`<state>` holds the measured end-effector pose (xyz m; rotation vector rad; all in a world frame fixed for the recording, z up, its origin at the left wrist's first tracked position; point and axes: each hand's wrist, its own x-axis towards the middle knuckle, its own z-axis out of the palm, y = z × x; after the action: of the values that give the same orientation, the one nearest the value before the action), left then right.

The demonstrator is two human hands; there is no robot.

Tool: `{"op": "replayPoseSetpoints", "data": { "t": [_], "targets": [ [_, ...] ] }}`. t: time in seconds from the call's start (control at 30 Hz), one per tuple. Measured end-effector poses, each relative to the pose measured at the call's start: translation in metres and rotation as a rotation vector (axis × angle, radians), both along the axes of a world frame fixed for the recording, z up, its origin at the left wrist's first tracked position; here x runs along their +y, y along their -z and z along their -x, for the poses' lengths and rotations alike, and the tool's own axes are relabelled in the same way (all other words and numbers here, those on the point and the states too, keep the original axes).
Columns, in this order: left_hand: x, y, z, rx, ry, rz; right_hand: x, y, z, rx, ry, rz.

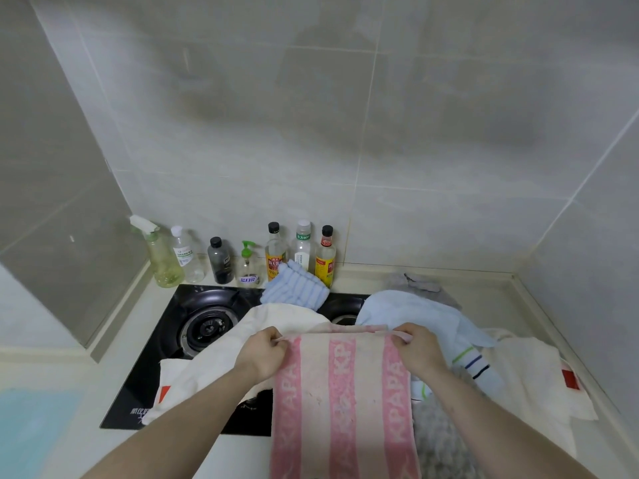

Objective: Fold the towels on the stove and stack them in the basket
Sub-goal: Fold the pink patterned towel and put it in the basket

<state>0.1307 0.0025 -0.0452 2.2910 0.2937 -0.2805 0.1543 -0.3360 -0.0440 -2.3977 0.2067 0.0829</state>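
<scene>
A pink and cream striped towel (345,402) hangs stretched over the black stove (145,371). My left hand (262,354) pinches its top left corner, and my right hand (420,350) pinches its top right corner. Under it lie other towels: a cream one with a red patch (214,354) on the left, a pale blue one (415,312) behind my right hand, a blue striped one (294,285) at the back, a white one with a red patch (529,382) on the right and a grey fluffy one (439,440) below. No basket is in view.
Several bottles (276,254) stand in a row against the tiled wall behind the stove, with a spray bottle (159,257) at the left end. A grey cloth (422,285) lies at the back right. The left burner (207,328) is uncovered. A light blue surface (31,430) shows at the lower left.
</scene>
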Motion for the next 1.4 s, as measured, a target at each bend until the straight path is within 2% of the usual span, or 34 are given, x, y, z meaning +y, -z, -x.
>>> {"op": "replayPoseSetpoints", "data": {
  "t": [0.3,0.7,0.9,1.07,1.17,1.23,1.33,1.4],
  "targets": [
    [0.002,0.017,-0.026,0.068,-0.038,0.022,0.004,0.015,-0.029,0.024,-0.018,0.026],
    [0.0,0.029,-0.047,0.145,-0.162,0.185,0.011,0.021,-0.048,0.071,-0.051,0.057],
    [-0.008,0.036,-0.047,0.276,-0.212,0.275,0.017,0.027,-0.054,0.113,-0.073,0.069],
    [-0.004,0.051,-0.05,0.41,-0.185,0.422,0.018,0.029,-0.055,0.115,-0.06,0.062],
    [-0.007,0.05,-0.052,0.37,-0.195,0.527,0.015,0.028,-0.055,0.126,-0.056,0.057],
    [-0.011,0.048,-0.053,0.266,-0.224,0.579,0.013,0.028,-0.055,0.135,-0.057,0.052],
    [-0.014,0.045,-0.054,0.085,-0.306,0.54,0.013,0.027,-0.056,0.129,-0.047,0.039],
    [-0.013,0.047,-0.057,0.028,-0.356,0.506,0.014,0.026,-0.058,0.126,-0.048,0.031]
  ]
}}
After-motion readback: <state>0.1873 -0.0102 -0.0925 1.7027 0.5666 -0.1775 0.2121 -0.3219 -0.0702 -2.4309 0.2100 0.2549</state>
